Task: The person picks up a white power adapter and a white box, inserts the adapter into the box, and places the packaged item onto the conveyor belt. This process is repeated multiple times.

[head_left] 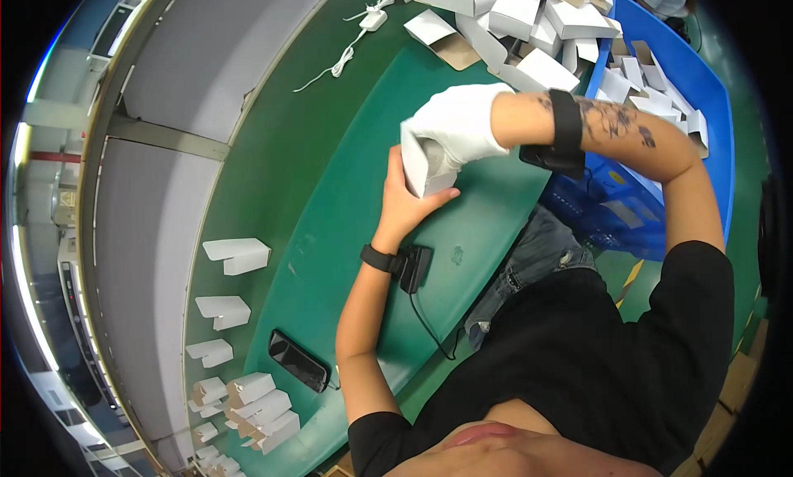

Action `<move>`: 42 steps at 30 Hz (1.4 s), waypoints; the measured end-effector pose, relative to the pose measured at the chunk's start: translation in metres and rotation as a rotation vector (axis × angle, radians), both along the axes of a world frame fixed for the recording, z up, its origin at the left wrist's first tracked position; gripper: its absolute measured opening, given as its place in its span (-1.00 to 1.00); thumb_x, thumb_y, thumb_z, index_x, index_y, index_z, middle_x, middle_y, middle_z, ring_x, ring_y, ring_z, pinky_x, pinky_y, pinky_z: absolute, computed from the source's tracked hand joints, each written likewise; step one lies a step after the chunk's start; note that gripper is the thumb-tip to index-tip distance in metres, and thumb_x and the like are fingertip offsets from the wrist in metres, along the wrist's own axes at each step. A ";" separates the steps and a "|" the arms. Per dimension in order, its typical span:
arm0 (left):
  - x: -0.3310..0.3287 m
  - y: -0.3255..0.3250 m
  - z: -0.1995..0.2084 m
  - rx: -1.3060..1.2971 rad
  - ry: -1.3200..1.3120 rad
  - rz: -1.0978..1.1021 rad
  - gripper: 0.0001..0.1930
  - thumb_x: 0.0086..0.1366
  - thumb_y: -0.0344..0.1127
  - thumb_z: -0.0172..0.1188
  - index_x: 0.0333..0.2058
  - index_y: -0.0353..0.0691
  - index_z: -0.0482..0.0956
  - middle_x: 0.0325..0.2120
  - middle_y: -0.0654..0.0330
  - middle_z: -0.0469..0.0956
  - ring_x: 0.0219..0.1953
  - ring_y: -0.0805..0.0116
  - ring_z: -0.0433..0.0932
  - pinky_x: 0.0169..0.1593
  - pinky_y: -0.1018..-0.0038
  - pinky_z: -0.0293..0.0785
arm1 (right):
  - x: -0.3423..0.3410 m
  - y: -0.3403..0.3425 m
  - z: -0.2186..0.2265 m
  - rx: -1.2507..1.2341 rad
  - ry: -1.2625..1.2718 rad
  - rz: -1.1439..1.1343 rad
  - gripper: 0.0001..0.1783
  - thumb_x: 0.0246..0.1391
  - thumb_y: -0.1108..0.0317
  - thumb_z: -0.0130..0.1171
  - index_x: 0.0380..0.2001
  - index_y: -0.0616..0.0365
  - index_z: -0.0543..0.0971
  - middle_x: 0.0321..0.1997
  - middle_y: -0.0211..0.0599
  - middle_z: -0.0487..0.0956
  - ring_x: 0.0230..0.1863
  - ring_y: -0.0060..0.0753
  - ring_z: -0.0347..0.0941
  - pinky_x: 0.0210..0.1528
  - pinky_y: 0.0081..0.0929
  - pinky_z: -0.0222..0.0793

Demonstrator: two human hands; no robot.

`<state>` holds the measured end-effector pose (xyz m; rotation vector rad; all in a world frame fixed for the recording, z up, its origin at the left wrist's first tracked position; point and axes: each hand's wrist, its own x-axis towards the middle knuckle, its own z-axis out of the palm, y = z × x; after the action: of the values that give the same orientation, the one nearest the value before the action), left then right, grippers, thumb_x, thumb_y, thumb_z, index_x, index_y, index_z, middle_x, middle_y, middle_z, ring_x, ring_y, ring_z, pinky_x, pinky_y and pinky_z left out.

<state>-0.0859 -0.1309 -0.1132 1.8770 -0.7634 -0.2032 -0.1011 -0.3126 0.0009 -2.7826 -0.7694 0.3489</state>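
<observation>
A small white cardboard box with its top end unfolded is tilted above the green work surface. My bare left hand is closed around its lower part, fingers on the far side and thumb along the near edge. My right hand, in a white glove, bends over the box's top end and touches it. Its fingertips are hidden by the box and its raised flap, so I cannot tell whether they pinch anything. Something pale shows inside the box's opening, too unclear to name.
White boxes lie heaped at the far end. A blue crate of boxes stands at the right. A white cable with a small block lies far left of the heap. Several boxes with raised flaps line the left edge, near a black phone.
</observation>
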 end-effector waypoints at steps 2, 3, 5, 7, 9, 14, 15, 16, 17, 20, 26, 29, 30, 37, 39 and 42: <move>-0.009 -0.003 -0.006 -0.093 -0.045 0.050 -0.15 -0.29 -0.23 0.54 -0.01 -0.23 0.22 -0.16 0.09 0.45 -0.09 0.24 0.46 -0.03 0.37 0.38 | -0.004 -0.003 -0.010 0.115 -0.119 -0.045 -0.77 -0.13 0.29 0.17 -0.33 0.07 0.55 -0.34 -0.18 0.58 -0.29 -0.10 0.53 -0.31 -0.28 0.43; -0.009 0.001 -0.009 -0.127 -0.065 0.095 -0.16 -0.29 -0.24 0.54 -0.02 -0.23 0.22 -0.16 0.09 0.45 -0.10 0.24 0.46 -0.04 0.37 0.39 | -0.008 0.003 -0.017 0.161 -0.193 -0.008 -0.78 -0.14 0.32 0.15 -0.34 0.08 0.55 -0.35 -0.16 0.58 -0.29 -0.09 0.53 -0.31 -0.27 0.43; -0.011 0.000 -0.009 -0.175 -0.039 0.072 -0.17 -0.28 -0.24 0.54 -0.02 -0.23 0.23 -0.16 0.09 0.45 -0.11 0.24 0.46 -0.04 0.37 0.39 | -0.022 0.009 -0.022 0.226 -0.333 0.034 -0.80 -0.15 0.37 0.12 -0.35 0.08 0.56 -0.38 -0.13 0.58 -0.30 -0.07 0.54 -0.31 -0.25 0.43; -0.011 0.002 -0.008 -0.248 0.010 0.029 -0.19 -0.28 -0.25 0.53 -0.03 -0.24 0.24 -0.17 0.09 0.46 -0.12 0.24 0.47 -0.05 0.36 0.39 | -0.020 0.011 -0.031 0.162 -0.300 0.063 -0.80 -0.15 0.37 0.12 -0.35 0.08 0.56 -0.39 -0.12 0.58 -0.32 -0.06 0.54 -0.32 -0.25 0.43; -0.009 0.002 -0.012 -0.229 -0.042 0.032 -0.20 -0.27 -0.25 0.53 -0.04 -0.24 0.25 -0.18 0.10 0.46 -0.13 0.25 0.47 -0.06 0.37 0.39 | -0.015 0.013 -0.034 0.038 -0.232 0.106 -0.79 -0.15 0.38 0.10 -0.35 0.08 0.57 -0.40 -0.10 0.58 -0.35 -0.04 0.53 -0.32 -0.27 0.44; 0.005 0.000 -0.007 -0.178 -0.066 0.039 -0.25 -0.26 -0.26 0.53 -0.08 -0.24 0.30 -0.23 0.11 0.48 -0.16 0.28 0.48 -0.08 0.38 0.40 | 0.032 0.024 -0.020 -0.207 -0.065 0.093 -0.77 -0.16 0.37 0.11 -0.34 0.11 0.56 -0.39 -0.08 0.59 -0.40 -0.02 0.53 -0.33 -0.28 0.44; 0.012 0.002 -0.004 -0.178 -0.033 0.048 -0.27 -0.25 -0.26 0.53 -0.08 -0.25 0.31 -0.24 0.11 0.48 -0.17 0.28 0.48 -0.09 0.38 0.41 | 0.043 0.027 -0.019 -0.156 -0.061 0.122 -0.78 -0.15 0.37 0.11 -0.34 0.13 0.56 -0.38 -0.08 0.59 -0.38 -0.04 0.53 -0.32 -0.29 0.44; 0.022 0.014 0.006 -0.136 -0.169 0.088 -0.27 -0.25 -0.27 0.52 -0.09 -0.25 0.31 -0.25 0.12 0.48 -0.18 0.30 0.48 -0.11 0.39 0.42 | 0.047 0.033 -0.009 -0.108 -0.078 0.148 -0.78 -0.13 0.36 0.10 -0.35 0.15 0.56 -0.37 -0.08 0.59 -0.37 -0.07 0.53 -0.31 -0.30 0.43; 0.034 0.032 0.020 -0.092 -0.306 0.131 -0.28 -0.24 -0.27 0.52 -0.10 -0.25 0.31 -0.27 0.14 0.48 -0.18 0.31 0.47 -0.13 0.40 0.43 | 0.051 0.039 0.004 -0.060 -0.096 0.177 -0.78 -0.12 0.35 0.10 -0.35 0.16 0.56 -0.36 -0.08 0.59 -0.35 -0.09 0.54 -0.30 -0.32 0.43; 0.085 0.118 0.029 -0.172 -0.249 0.550 -0.29 -0.19 -0.32 0.50 -0.06 -0.29 0.31 -0.18 0.15 0.45 -0.17 0.33 0.47 -0.11 0.41 0.43 | 0.113 0.054 -0.024 0.613 -0.189 -0.026 -0.75 -0.08 0.32 0.15 -0.28 0.13 0.54 -0.25 -0.23 0.58 -0.27 -0.29 0.52 -0.28 -0.36 0.41; 0.151 0.183 -0.022 -0.574 -0.117 0.673 -0.28 -0.04 -0.42 0.40 0.10 -0.22 0.24 -0.06 0.16 0.40 -0.01 0.32 0.39 0.07 0.38 0.31 | 0.331 -0.037 -0.120 0.998 0.014 -1.150 -0.55 -0.08 0.07 0.17 -0.17 0.13 0.51 -0.13 -0.17 0.53 -0.13 -0.28 0.50 -0.12 -0.31 0.42; 0.123 0.254 -0.029 -0.555 -0.076 0.809 -0.21 -0.05 -0.48 0.38 0.16 -0.23 0.16 0.04 0.13 0.32 0.04 0.29 0.35 0.12 0.39 0.27 | 0.325 0.053 -0.107 0.657 -0.103 -1.273 -0.57 -0.07 0.11 0.20 -0.14 0.10 0.51 -0.07 -0.17 0.53 -0.07 -0.27 0.50 -0.05 -0.41 0.41; 0.113 0.257 -0.017 -0.522 -0.189 0.881 -0.24 -0.01 -0.47 0.36 0.16 -0.22 0.15 0.07 0.12 0.29 0.05 0.29 0.34 0.12 0.38 0.27 | 0.319 0.068 -0.103 0.468 -0.198 -1.364 -0.58 -0.06 0.14 0.22 -0.13 0.08 0.51 -0.04 -0.17 0.53 -0.04 -0.27 0.49 -0.02 -0.46 0.41; 0.094 0.190 0.062 -0.444 -0.617 1.086 -0.50 0.19 -0.40 0.17 0.09 -0.26 0.22 0.05 0.07 0.30 0.02 0.28 0.39 0.10 0.37 0.28 | 0.360 0.068 -0.113 0.366 -0.207 -1.308 -0.65 -0.05 0.14 0.18 -0.17 0.00 0.53 -0.09 -0.23 0.55 -0.09 -0.21 0.52 -0.03 -0.30 0.43; 0.100 0.142 0.067 -0.646 -0.638 0.931 -0.54 0.20 -0.41 0.15 0.06 -0.27 0.25 0.02 0.06 0.34 0.00 0.28 0.41 0.07 0.38 0.31 | 0.382 0.010 -0.124 0.140 -0.405 -0.957 -0.77 0.01 0.21 0.13 -0.23 -0.01 0.53 -0.19 -0.26 0.56 -0.20 -0.25 0.52 -0.10 -0.29 0.44; 0.098 0.104 0.051 -0.480 -0.273 0.562 -0.69 0.27 -0.35 0.06 -0.05 -0.34 0.34 -0.14 0.04 0.46 -0.13 0.31 0.49 -0.08 0.44 0.42 | 0.361 0.001 -0.122 0.394 -0.351 -0.711 -0.84 0.03 0.31 0.09 -0.27 -0.01 0.52 -0.27 -0.31 0.55 -0.28 -0.32 0.51 -0.17 -0.33 0.44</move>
<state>0.0126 -0.0268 -0.0626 1.5913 -0.3860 0.5553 0.2596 -0.3112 -0.1206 -2.5364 0.1256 -0.3855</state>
